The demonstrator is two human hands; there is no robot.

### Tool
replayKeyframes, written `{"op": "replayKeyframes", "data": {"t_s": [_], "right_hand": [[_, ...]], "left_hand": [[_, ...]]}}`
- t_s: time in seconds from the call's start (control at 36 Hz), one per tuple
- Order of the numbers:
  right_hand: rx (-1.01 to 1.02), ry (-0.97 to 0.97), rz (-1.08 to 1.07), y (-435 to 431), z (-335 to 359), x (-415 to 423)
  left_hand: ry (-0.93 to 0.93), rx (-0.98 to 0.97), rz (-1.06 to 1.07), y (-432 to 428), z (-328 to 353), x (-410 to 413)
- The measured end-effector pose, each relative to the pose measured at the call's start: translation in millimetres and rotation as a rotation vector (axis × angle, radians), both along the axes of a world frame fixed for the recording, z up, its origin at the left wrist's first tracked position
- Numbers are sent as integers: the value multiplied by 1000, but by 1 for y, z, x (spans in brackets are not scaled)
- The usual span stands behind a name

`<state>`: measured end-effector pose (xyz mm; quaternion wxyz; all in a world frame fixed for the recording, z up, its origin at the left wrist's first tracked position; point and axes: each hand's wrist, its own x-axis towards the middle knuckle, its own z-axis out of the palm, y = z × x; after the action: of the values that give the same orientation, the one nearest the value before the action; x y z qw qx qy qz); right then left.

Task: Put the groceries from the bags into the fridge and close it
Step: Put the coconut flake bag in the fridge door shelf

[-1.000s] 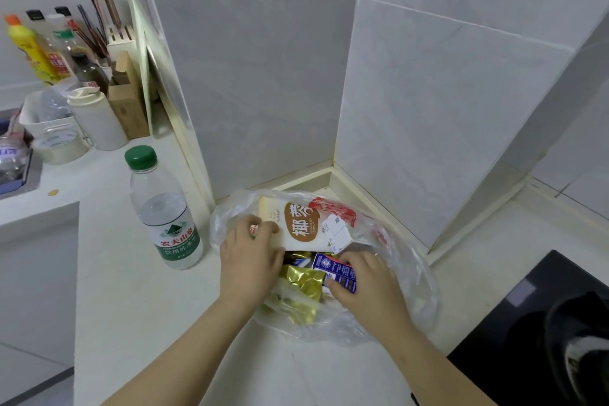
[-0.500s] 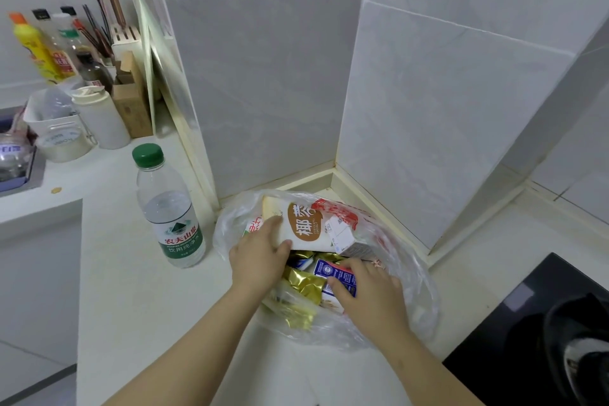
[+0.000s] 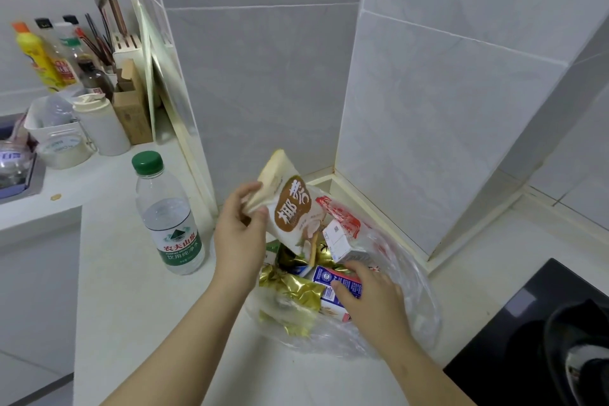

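A clear plastic bag [image 3: 412, 300] of groceries lies on the white counter [image 3: 138, 306] in the tiled corner. My left hand [image 3: 240, 237] grips a white packet with a brown label [image 3: 291, 211] by its upper left edge and holds it tilted above the bag. My right hand [image 3: 369, 300] rests in the bag, its fingers curled on a blue and white carton [image 3: 333, 283]. A gold foil packet [image 3: 290, 293] and a white box with a red print [image 3: 342, 234] lie in the bag too. The fridge is out of view.
A water bottle with a green cap [image 3: 168, 217] stands just left of my left hand. Sauce bottles [image 3: 43, 56], a knife block [image 3: 130, 102], a white canister [image 3: 102, 125] and tubs crowd the back left. A black cooktop [image 3: 527, 333] with a dark pan sits at the right.
My left hand has lifted the brown-label packet up out of the bag and tilted it. My right hand has stayed on the blue carton.
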<state>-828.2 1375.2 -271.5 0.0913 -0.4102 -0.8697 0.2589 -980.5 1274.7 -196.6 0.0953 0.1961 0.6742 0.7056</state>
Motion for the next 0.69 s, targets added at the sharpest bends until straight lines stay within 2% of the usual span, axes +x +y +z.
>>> {"op": "replayKeyframes", "data": {"t_s": [0.11, 0.22, 0.36, 0.44, 0.53, 0.69], "right_hand": [[40, -58, 41, -3, 5, 0], [93, -171, 125, -10, 10, 0], [112, -251, 157, -13, 12, -2], [60, -188, 132, -13, 16, -3], [57, -89, 81, -13, 23, -6], [-75, 282, -5, -17, 35, -20]], "left_hand": [[-21, 57, 14, -2, 14, -4], [-48, -82, -36, -1, 7, -7], [-205, -232, -137, 1, -19, -2], [-223, -308, -228, 0, -32, 7], [-206, -318, -202, -1, -35, 8], [-179, -273, -235, -11, -19, -3]]}}
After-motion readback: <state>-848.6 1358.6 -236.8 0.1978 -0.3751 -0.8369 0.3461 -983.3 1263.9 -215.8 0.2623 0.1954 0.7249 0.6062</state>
